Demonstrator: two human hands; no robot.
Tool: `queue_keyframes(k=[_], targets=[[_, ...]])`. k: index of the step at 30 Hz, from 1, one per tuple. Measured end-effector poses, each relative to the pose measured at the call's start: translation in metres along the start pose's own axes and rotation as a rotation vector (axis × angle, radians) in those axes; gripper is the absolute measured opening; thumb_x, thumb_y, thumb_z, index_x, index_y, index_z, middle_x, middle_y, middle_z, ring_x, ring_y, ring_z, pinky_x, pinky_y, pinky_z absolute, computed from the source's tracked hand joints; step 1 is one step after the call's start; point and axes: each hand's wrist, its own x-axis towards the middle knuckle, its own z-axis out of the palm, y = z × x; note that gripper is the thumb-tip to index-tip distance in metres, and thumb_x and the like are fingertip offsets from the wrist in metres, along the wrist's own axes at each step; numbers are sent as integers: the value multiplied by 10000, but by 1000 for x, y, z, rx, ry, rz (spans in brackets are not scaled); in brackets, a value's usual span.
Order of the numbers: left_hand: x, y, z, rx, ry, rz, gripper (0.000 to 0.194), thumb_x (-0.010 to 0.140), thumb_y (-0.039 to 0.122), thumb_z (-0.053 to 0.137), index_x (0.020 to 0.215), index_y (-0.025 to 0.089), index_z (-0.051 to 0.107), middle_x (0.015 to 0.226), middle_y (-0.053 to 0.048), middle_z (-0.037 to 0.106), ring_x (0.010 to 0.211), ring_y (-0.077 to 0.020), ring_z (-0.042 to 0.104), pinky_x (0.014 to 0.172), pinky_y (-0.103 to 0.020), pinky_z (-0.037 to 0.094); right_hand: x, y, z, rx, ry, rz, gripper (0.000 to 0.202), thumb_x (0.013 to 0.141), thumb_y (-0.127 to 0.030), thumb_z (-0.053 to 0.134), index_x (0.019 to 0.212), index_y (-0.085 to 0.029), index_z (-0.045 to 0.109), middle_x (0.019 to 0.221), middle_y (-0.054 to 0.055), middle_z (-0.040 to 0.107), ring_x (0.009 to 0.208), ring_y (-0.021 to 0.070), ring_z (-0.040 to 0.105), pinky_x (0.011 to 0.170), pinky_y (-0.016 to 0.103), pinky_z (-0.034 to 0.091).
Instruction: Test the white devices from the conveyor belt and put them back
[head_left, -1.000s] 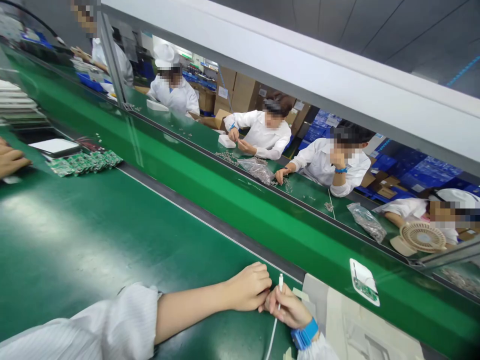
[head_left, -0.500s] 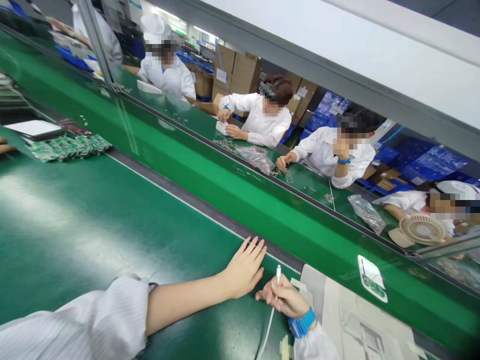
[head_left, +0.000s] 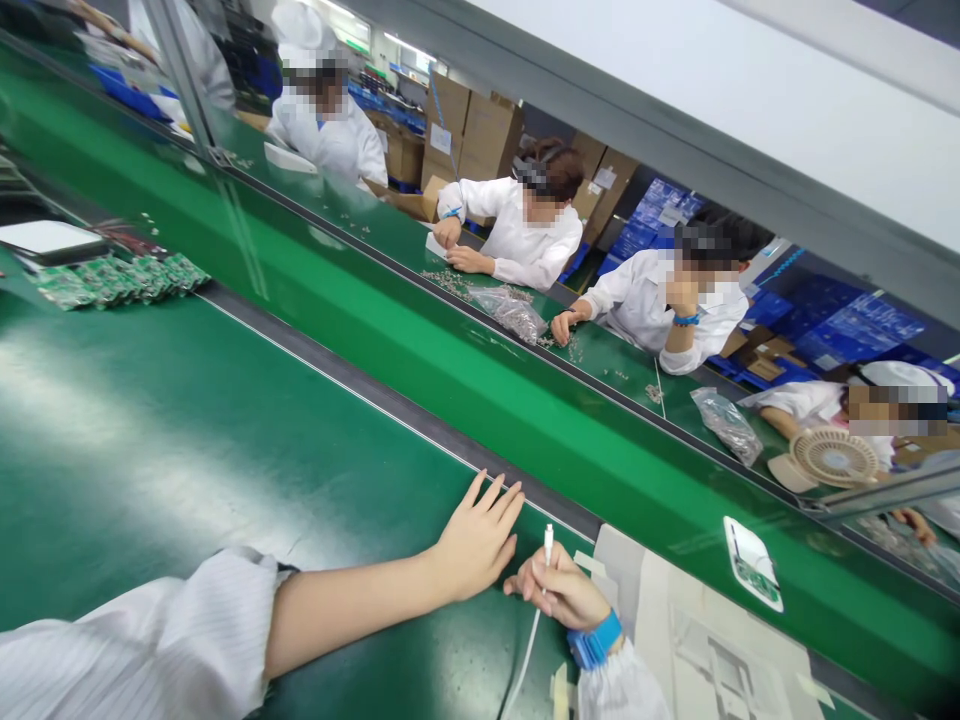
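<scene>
My left hand (head_left: 476,540) lies flat on the green bench top (head_left: 300,440), its fingers spread and their tips at the dark strip along the bench edge. Just to its right, my right hand (head_left: 562,590) pinches a white cable (head_left: 530,650) near its plug, which points up. The cable runs down toward the bottom of the view. A blue band (head_left: 596,642) wraps my right wrist. Beside the right hand sits a pale fixture (head_left: 701,630) with a recess and bits of tape.
A green conveyor belt (head_left: 360,365) passes beyond the bench, carrying a white case (head_left: 752,563) with a circuit board. Green circuit boards (head_left: 124,280) lie at the far left. Several people sit across the belt, near bags of small parts (head_left: 510,312) and a fan (head_left: 835,457).
The white case on the belt has shifted slightly right and down relative to the fixture. The view has moved slightly. Both hands keep nearly the same pose.
</scene>
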Motion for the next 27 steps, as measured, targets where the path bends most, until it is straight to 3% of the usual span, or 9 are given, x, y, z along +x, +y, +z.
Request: queue_keyframes(k=[5,8,11,15,19,22,25,27], targets=[[0,2,-2,33,28,-101,546,840,327,411,1326,88,344,1320,-141,427,1199,-313,336,1014,-498,181,0,1,-1,-5,-2,-7,345,745,-435,633,625,-117,696,324,-91,344,347,58,295,755,391,448],[0,2,-5,-9,-2,19,571,812,212,429,1360,136,285,1401,-93,322,1180,-292,339,962,-437,246,0,1,0,15,7,-10,324,757,-404,631,622,-117,696,323,-96,328,344,55,286,762,388,443],[0,2,-4,-42,-48,101,534,826,202,412,1348,157,309,1386,-75,352,1150,-277,358,908,-422,272,0,0,2,29,10,-11,301,763,-380,632,620,-123,693,323,-104,315,337,50,279,773,393,437],[-1,1,-1,-6,-21,-65,504,874,296,357,1346,126,312,1348,-106,403,1170,-299,342,916,-467,237,1,0,3,19,12,-7,320,763,-397,627,612,-123,690,325,-101,325,340,50,281,776,395,435],[-1,1,-1,20,33,-167,578,862,367,384,1378,146,245,1406,-129,300,1257,-331,234,947,-507,183,1,1,2,11,14,-11,318,766,-396,621,614,-125,689,325,-97,331,341,52,281,771,397,437],[-1,1,-1,3,-4,-40,555,857,268,382,1384,189,228,1435,-97,245,1291,-324,169,959,-512,168,0,2,1,2,29,-8,321,771,-394,614,607,-127,685,323,-97,331,335,49,271,768,389,439],[-1,-1,1,-34,-67,81,536,840,228,401,1360,174,280,1395,-97,330,1280,-313,204,957,-509,184,0,1,1,-4,34,2,322,752,-406,632,606,-124,684,319,-102,326,329,47,271,765,378,446],[-2,-1,2,-30,-64,84,480,854,230,383,1326,153,344,1367,-108,372,1273,-318,218,953,-522,182,1,0,1,-6,29,8,321,736,-415,647,610,-123,685,315,-106,323,325,47,276,763,375,450]])
